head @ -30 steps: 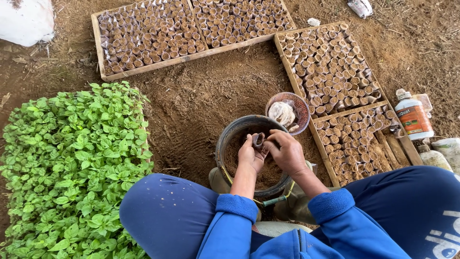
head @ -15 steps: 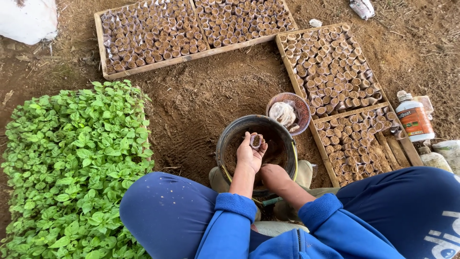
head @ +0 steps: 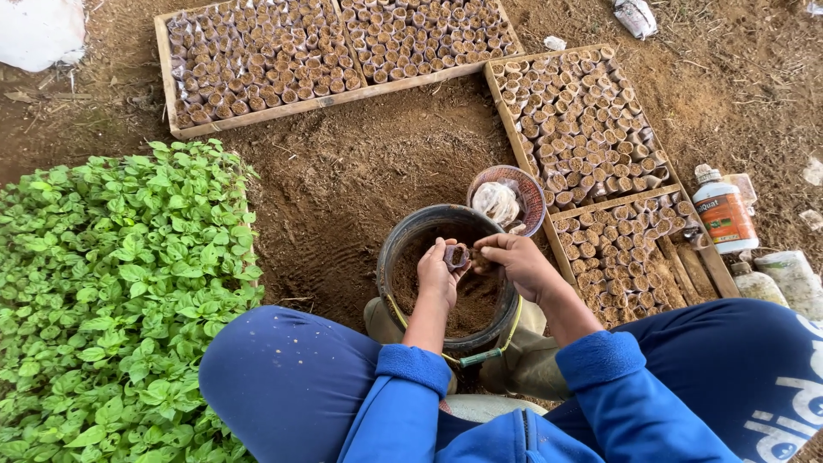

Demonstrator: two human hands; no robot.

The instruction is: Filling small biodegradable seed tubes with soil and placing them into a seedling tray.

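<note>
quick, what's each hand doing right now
Left hand: closed around a small seedling pot, over the bucket.
Right hand: fingers pinched at the pot's rim.

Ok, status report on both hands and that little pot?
Left hand holds small pot over soil bucket. Right hand pinching at pot's rim. Nothing in the way.

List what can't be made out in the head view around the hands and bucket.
- Small pot, head view: pinched between left hand and right hand; fingers cover its sides, and its fill is too small to judge.
- Bucket: near rim hidden by the forearms.
- Bowl: the pale bundle inside is too small to identify.
- Right wooden tray: near end hidden by the blue trouser leg.
</note>
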